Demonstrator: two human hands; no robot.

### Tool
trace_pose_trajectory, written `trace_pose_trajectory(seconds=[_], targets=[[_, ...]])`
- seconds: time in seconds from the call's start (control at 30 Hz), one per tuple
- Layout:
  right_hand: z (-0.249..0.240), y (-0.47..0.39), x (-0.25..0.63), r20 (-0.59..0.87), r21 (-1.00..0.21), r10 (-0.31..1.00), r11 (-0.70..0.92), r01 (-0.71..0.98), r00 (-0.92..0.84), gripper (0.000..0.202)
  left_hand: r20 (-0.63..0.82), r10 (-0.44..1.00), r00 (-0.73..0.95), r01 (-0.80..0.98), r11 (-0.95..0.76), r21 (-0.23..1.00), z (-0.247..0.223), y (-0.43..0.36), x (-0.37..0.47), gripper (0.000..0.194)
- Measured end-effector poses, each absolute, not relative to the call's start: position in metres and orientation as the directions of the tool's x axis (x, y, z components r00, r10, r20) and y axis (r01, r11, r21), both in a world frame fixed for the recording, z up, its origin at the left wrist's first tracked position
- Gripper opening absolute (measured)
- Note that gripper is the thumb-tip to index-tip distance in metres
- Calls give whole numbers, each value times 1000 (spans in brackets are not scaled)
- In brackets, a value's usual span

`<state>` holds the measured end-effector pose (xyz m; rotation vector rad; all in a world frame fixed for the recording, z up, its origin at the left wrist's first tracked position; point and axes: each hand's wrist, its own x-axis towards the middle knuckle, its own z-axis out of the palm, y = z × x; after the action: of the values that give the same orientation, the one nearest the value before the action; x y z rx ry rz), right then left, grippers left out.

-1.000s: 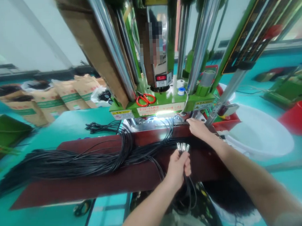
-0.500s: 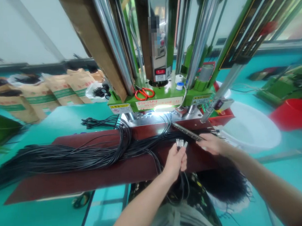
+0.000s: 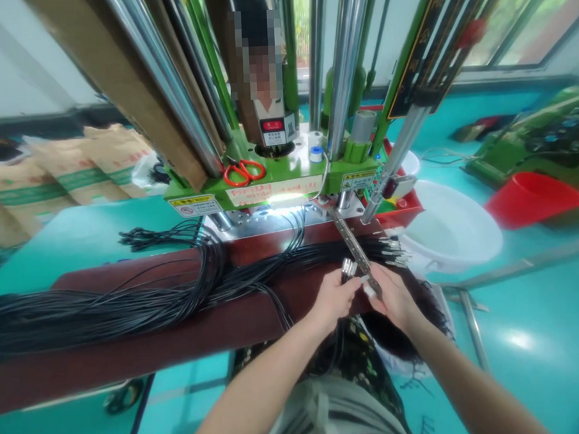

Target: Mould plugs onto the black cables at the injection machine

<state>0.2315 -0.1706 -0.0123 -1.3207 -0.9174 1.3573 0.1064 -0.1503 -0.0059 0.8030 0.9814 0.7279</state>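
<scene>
Across the brown surface, black cables lie lengthwise, likely against tangling; the left hand pinches metal plugs, tips apparently kept free, the right hand a bar.

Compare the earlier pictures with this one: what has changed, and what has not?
The right hand has moved from the press bed back toward the person, close to the left hand, bringing the near end of the narrow metal strip with it. The left hand still grips the metal-tipped cables; the orange-handled scissors stay on the green press.
</scene>
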Motion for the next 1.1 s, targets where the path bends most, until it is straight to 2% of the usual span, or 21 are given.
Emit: trace_pose_trajectory(seconds=[0.1, 0.17, 0.27, 0.37, 0.43, 0.5, 0.6, 0.77, 1.0, 1.1], targets=[[-11, -176, 229, -179, -981, 975, -187, 47, 129, 40, -424, 827, 371, -172, 509, 843, -6, -152, 105, 30], [-11, -177, 227, -173, -976, 974, -189, 104, 143, 45, -416, 833, 364, -162, 497, 852, -5, -153, 105, 29], [-13, -177, 228, -248, -969, 956, -247, -27, 157, 44, -356, 867, 347, -145, 425, 894, -5, -152, 102, 28], [-16, -174, 230, -322, -940, 929, -290, -177, 186, 42, -277, 929, 246, -141, 317, 938, -8, -147, 99, 26], [-17, -173, 231, -336, -931, 920, -293, -216, 200, 43, -282, 934, 221, -149, 318, 936, -9, -144, 97, 24], [-17, -172, 232, -336, -929, 922, -291, -229, 194, 46, -323, 904, 281, -139, 371, 918, -10, -143, 96, 24], [-18, -172, 234, -341, -927, 924, -301, -224, 170, 46, -374, 854, 361, -102, 435, 895, -7, -142, 97, 27], [-18, -173, 236, -345, -930, 928, -318, -186, 141, 50, -407, 821, 401, -160, 500, 851, -3, -141, 95, 33], [-16, -175, 234, -274, -961, 954, -276, -3, 118, 56, -404, 829, 387, -167, 494, 853, -7, -142, 94, 33], [-15, -176, 232, -283, -959, 954, -285, -1, 100, 54, -335, 881, 334, -160, 403, 901, -10, -144, 93, 31]])
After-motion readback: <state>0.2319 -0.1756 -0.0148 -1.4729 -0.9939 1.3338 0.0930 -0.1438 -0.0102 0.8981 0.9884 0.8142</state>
